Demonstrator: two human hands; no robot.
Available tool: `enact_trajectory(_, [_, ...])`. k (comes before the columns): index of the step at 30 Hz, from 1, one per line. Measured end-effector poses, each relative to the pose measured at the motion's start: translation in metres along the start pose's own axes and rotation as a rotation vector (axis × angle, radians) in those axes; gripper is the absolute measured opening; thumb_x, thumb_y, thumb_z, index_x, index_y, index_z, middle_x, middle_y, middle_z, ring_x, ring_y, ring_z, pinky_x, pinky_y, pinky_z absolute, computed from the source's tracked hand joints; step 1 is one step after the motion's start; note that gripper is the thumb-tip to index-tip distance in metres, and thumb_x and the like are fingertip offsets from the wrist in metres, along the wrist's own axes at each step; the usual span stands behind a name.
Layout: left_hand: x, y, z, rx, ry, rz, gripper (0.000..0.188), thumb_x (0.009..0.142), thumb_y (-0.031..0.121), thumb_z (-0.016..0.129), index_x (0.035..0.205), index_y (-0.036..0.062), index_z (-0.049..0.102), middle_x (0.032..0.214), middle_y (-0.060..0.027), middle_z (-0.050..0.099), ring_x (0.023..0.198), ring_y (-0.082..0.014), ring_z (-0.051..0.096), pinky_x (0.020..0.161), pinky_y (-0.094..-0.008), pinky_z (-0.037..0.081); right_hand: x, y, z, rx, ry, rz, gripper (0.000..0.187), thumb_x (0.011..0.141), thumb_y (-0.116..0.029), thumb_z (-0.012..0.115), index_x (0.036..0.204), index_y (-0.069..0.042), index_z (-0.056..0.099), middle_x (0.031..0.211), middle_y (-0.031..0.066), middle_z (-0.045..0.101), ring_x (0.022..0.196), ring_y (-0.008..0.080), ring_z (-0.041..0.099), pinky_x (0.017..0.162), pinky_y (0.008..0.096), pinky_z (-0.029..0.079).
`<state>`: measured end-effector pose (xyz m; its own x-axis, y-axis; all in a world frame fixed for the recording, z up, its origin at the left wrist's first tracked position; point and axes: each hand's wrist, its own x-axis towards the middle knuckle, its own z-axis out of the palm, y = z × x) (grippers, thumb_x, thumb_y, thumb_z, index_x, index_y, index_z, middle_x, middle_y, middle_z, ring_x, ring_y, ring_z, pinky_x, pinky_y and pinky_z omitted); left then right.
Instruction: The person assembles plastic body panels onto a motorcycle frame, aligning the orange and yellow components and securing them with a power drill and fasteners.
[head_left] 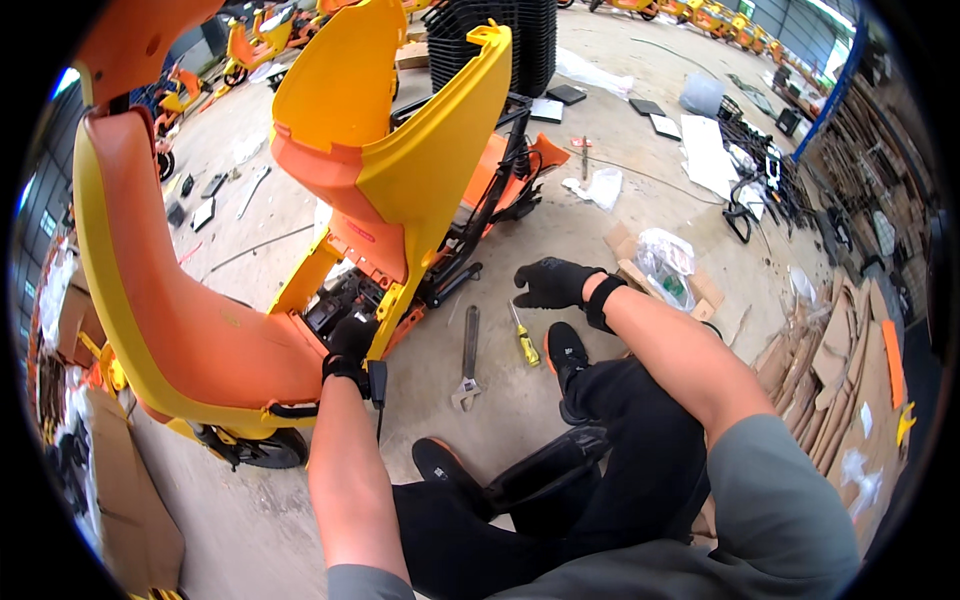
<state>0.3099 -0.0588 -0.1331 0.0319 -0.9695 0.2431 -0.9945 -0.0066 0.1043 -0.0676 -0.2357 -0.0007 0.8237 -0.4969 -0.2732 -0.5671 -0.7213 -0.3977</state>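
An orange-and-yellow electric scooter (430, 180) stands at the left with its body panels raised and its inner parts exposed. My left hand (352, 337), in a black glove, rests at the opening beside the orange seat section (225, 325); its fingers are hidden. My right hand (553, 284), also gloved in black, hovers over the floor right of the scooter with its fingers curled. Anything inside those fingers cannot be made out. Below it lies a screwdriver (528, 348) with a yellow handle, its shaft pointing toward the hand. An adjustable wrench (468, 355) lies left of the screwdriver.
An opened cardboard box (706, 292) with clear plastic sits to the right. Flattened cardboard (825, 375) is piled beyond it. Black stacked crates (495, 50) stand behind the scooter. Cables (765, 165) and white sheets (706, 155) litter the far floor. I sit on a low black stool (550, 465).
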Motion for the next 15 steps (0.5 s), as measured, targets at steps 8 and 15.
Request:
enact_trajectory(8, [0.012, -0.014, 0.0, 0.114, 0.137, 0.097, 0.021, 0.087, 0.01, 0.054, 0.107, 0.0087, 0.061, 0.097, -0.0148, 0.064, 0.079, -0.0314, 0.064, 0.065, -0.0395, 0.052, 0.017, 0.043, -0.084, 0.424, 0.489, 0.104, 0.041, 0.092, -0.041, 0.055, 0.105, -0.003, 0.063, 0.102, 0.0179, 0.064, 0.097, 0.0312, 0.061, 0.086, 0.0378, 0.048])
enact_trajectory(15, [0.036, -0.018, 0.001, -0.482, 0.183, -0.442, 0.036, 0.089, 0.042, 0.054, 0.1, 0.0078, 0.055, 0.071, -0.0078, 0.059, 0.062, -0.0245, 0.06, 0.053, -0.0333, 0.048, 0.076, 0.062, -0.188, 1.025, 0.742, -0.142, 0.031, 0.097, -0.023, 0.051, 0.12, -0.002, 0.055, 0.111, 0.0117, 0.064, 0.1, 0.0244, 0.062, 0.086, 0.0302, 0.049])
